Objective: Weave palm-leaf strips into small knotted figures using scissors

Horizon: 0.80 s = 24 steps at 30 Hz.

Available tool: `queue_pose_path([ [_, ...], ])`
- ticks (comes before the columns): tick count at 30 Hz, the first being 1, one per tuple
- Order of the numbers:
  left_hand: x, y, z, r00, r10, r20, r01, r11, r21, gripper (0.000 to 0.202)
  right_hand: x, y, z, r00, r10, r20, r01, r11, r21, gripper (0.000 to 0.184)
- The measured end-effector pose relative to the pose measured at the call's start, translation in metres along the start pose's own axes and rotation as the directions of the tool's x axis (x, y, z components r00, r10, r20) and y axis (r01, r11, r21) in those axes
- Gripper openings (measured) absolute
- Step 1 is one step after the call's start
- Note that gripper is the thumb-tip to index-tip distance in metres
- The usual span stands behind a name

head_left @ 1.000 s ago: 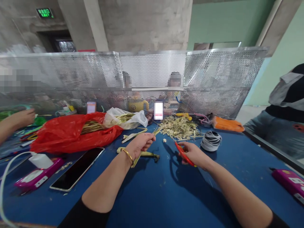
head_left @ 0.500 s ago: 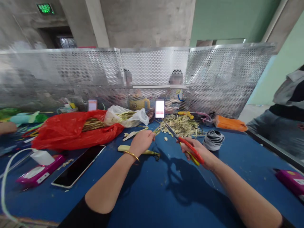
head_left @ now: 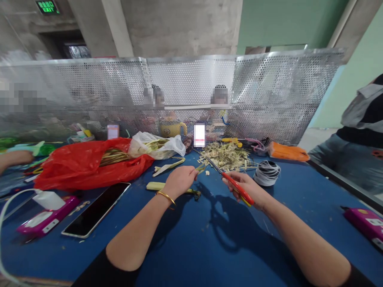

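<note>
My left hand (head_left: 181,179) is closed on a thin greenish plant strip (head_left: 201,169), whose tip sticks out past the fingers to the right. In my right hand (head_left: 243,185) is a pair of scissors (head_left: 237,187) with red and yellow handles. The blades point up and left, close to the strip's end. Under and beside my left wrist lies a pale green stalk (head_left: 154,186) with a dark end. Another pale husk piece (head_left: 163,168) rests behind it. Beyond the blades is a heap of dry plant trimmings (head_left: 226,155).
To the left lie a red plastic bag (head_left: 74,169) of stems, a white plastic bag (head_left: 176,146), a black phone (head_left: 97,209) and a purple box with a white plug (head_left: 49,199). A cord spool (head_left: 267,173) and an orange packet (head_left: 289,152) are to the right. A perforated metal screen (head_left: 191,75) stands behind.
The scissor blades appear closer together, and the strip's end beyond my left fingers looks lower and shorter. At the far left, another person's hand has come farther into view.
</note>
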State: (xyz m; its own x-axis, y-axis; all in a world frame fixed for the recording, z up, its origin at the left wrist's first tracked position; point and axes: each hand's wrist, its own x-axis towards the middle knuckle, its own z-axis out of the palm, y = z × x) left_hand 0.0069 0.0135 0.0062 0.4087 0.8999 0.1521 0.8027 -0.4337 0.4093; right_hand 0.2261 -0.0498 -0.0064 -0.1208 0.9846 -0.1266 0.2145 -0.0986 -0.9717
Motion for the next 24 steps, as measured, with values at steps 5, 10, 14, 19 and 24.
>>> queue_pose_path([
  [5,0.002,0.000,-0.001,1.000,-0.030,-0.008,0.030,0.996,-0.087,0.032,0.003,0.002,-0.001,1.000,-0.003,-0.031,0.004,0.999,0.037,0.046],
  [10,0.004,-0.004,0.001,0.984,-0.167,0.055,0.171,0.845,-0.507,0.032,0.005,0.002,-0.007,0.977,-0.106,-0.186,0.053,0.962,-0.267,0.037],
  [14,-0.001,0.001,-0.001,0.956,-0.167,0.241,0.291,0.648,-0.704,0.036,0.000,0.005,0.002,0.971,-0.181,-0.158,-0.017,0.604,-0.797,0.031],
  [19,-0.012,0.018,0.003,0.954,-0.067,0.293,0.282,0.531,-0.799,0.038,-0.010,0.009,0.021,0.988,-0.152,0.012,0.049,0.244,-0.969,0.029],
  [24,-0.018,0.031,0.016,0.950,0.026,0.312,0.257,0.509,-0.822,0.036,-0.011,0.008,0.016,0.989,-0.149,0.018,0.054,0.243,-0.969,0.017],
])
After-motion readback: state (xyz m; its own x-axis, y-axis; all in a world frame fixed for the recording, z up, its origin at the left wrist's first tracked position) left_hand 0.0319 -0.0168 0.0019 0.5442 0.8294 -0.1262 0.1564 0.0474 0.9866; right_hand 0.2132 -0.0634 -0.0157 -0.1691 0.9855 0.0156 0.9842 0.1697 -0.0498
